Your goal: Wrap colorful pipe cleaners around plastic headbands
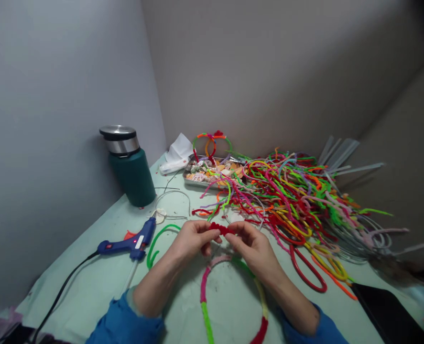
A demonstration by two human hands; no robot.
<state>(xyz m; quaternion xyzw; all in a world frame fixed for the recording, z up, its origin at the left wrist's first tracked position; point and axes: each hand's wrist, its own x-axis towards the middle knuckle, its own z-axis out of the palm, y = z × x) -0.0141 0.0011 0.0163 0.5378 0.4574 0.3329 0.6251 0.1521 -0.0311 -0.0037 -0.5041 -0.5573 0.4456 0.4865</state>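
Between my two hands is a short, bumpy red pipe cleaner piece (pixel 219 228), pinched at both ends. My left hand (pixel 196 237) closes finger and thumb on its left end, and my right hand (pixel 248 240) grips the right end. Just below them on the table lies a headband wrapped in coloured pipe cleaner (pixel 203 286), with pink, green, yellow and red sections. A curled green pipe cleaner (pixel 157 236) rests beside my left wrist.
A blue glue gun (pixel 129 245) with a black cord lies at left, near a green bottle (pixel 133 174). Behind stands a metal tray (pixel 197 181) of small decorations. A tangled pipe cleaner heap (pixel 290 191), red-handled scissors (pixel 310 270) and a black flat object (pixel 387 310) are at right.
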